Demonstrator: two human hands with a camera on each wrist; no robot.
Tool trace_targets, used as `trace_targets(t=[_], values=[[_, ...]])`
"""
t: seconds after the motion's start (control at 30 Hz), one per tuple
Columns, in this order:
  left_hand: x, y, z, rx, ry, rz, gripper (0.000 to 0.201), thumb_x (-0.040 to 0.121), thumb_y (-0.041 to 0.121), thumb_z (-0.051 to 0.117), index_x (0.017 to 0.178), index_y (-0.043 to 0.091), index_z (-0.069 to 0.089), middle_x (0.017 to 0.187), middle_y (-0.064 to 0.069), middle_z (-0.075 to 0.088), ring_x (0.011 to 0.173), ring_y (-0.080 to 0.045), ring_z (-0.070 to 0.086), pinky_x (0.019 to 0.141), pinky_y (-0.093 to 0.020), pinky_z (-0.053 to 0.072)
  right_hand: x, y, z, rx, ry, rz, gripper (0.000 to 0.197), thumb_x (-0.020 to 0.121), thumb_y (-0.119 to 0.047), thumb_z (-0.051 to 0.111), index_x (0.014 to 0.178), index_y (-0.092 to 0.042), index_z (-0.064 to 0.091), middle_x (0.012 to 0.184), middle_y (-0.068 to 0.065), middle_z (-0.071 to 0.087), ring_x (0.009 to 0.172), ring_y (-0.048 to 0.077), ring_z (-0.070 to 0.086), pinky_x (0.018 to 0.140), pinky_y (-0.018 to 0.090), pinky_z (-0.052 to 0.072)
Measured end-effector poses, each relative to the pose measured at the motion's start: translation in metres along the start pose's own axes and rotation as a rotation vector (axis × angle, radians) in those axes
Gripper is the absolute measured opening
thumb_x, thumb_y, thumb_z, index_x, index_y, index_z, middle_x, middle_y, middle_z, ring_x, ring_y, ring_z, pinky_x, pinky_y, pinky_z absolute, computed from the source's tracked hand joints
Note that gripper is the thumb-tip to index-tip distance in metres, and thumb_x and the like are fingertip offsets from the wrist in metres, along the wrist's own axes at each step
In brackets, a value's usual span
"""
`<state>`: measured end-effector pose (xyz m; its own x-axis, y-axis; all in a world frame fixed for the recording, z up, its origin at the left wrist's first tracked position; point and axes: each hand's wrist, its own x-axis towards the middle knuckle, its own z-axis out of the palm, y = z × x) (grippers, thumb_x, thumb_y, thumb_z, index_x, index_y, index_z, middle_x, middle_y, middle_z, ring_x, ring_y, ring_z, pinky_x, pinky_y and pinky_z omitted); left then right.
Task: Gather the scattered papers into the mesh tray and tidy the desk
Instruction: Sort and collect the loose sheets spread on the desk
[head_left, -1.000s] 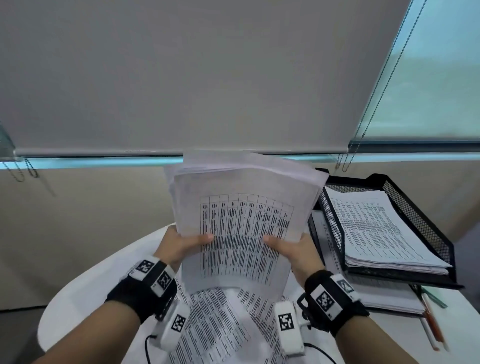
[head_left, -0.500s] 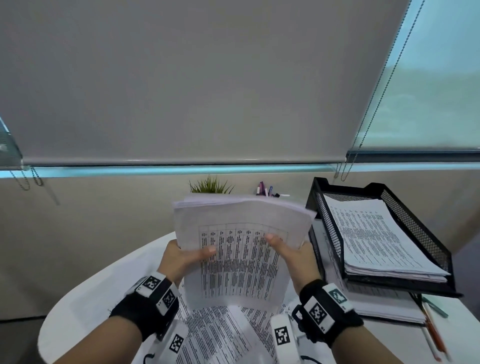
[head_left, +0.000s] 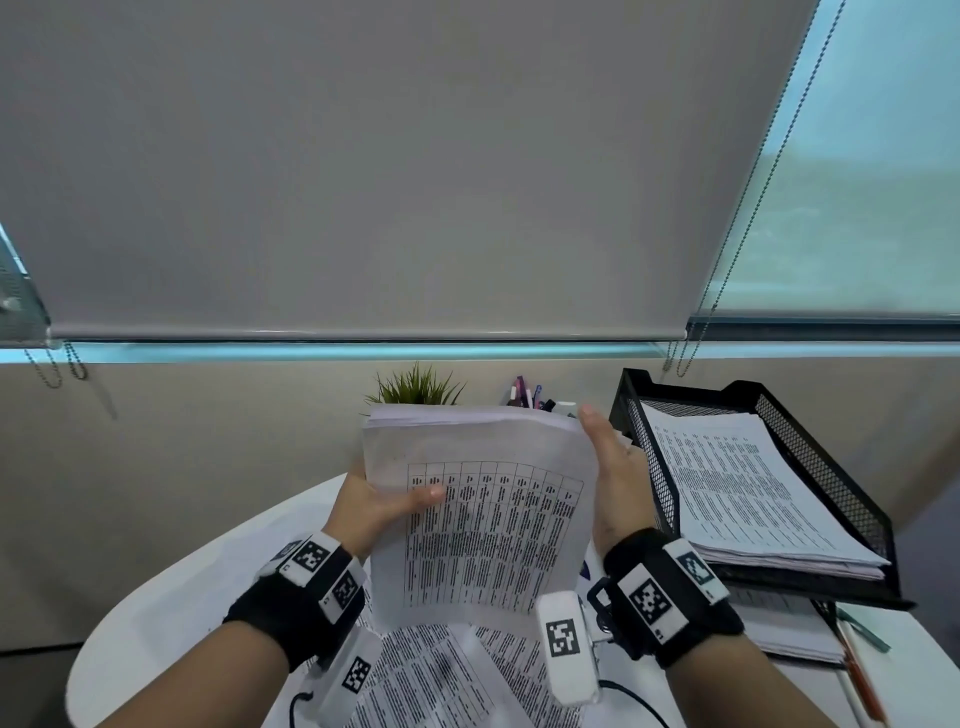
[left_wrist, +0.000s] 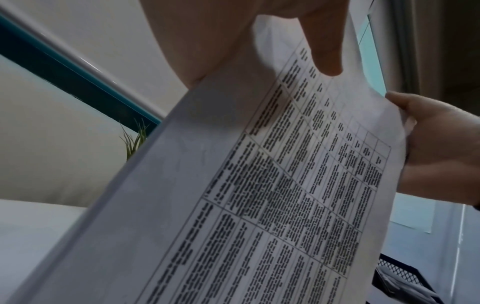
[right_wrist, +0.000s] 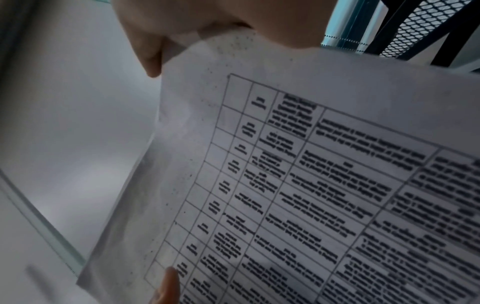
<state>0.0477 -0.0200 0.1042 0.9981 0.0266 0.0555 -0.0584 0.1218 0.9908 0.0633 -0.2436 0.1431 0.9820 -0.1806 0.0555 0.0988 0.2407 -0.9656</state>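
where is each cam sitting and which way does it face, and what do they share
Head: worn on the head, looking forward and down at the paper stack, mesh tray and desk; both forearms, left hand and right hand show.
Left wrist: under the left hand, looking along it across the stack; the right hand shows beyond.
Right wrist: under the right hand, looking across the stack; the left thumb shows.
Shared: all three see the stack's printed table.

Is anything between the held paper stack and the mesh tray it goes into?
Nothing visible blocks it. The paper stack is held upright just left of the mesh tray; only the right hand sits between them, and the tray's top is open.
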Motion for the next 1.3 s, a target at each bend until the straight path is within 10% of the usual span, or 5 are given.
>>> trace_targets(t=[0.33,0.53,0.7,0.9,1.3], values=[[-0.001,0.008,0.008,-0.052,0.073,0.066,0.075,0.023,0.063,0.086,0.078,0.014,0.071,0.082,-0.010,0.074,0.079,-0.028,0.071,0.072,-0.039,0.057,0.003,-0.011,-0.006,-0.049,-0.081,-0.105,0.035,0.073,-0.042,0.069,0.050,-0.018,0.058,0.053,-0.003,0.052,0.072,0.018,0.051,0.086,0.043,0.040],[0.003,0.042,0.012,-0.050,0.179,0.274,0.106,0.058,0.086,0.051,0.066,-0.019,0.047,0.068,-0.025,0.048,0.061,-0.031,0.043,0.072,-0.040,0.039,-0.001,-0.013,-0.005,-0.084,-0.138,-0.129,0.049,0.067,-0.060,0.070,0.051,-0.015,0.059,0.059,0.006,0.053,0.070,0.023,0.055,0.091,0.046,0.040],[0.008,0.055,0.023,0.030,0.249,0.341,0.033,0.067,0.039,0.055,0.059,0.011,0.068,0.063,-0.009,0.061,0.068,-0.021,0.053,0.075,-0.038,0.042,0.000,-0.016,0.001,-0.117,-0.125,-0.102,0.040,0.062,-0.067,0.071,0.062,-0.027,0.071,0.086,0.002,0.067,0.113,0.035,0.056,0.103,0.061,0.034],[0.009,0.048,0.017,0.062,0.142,0.457,0.050,0.063,0.063,0.063,0.076,0.015,0.066,0.076,0.008,0.066,0.077,-0.012,0.060,0.071,-0.028,0.045,0.003,-0.019,0.002,-0.060,-0.096,-0.114,0.074,0.064,-0.058,0.074,0.064,0.010,0.045,0.069,0.014,0.041,0.063,0.026,0.037,0.069,0.037,0.033],[0.015,-0.007,0.004,-0.028,0.123,-0.092,0.083,0.015,0.044,0.092,0.085,0.006,0.071,0.085,-0.014,0.074,0.084,-0.033,0.070,0.078,-0.046,0.056,0.004,0.005,-0.009,-0.190,-0.147,-0.052,0.089,0.049,-0.055,0.085,0.118,-0.007,0.057,0.097,0.003,0.071,0.089,0.019,0.068,0.086,0.035,0.054]])
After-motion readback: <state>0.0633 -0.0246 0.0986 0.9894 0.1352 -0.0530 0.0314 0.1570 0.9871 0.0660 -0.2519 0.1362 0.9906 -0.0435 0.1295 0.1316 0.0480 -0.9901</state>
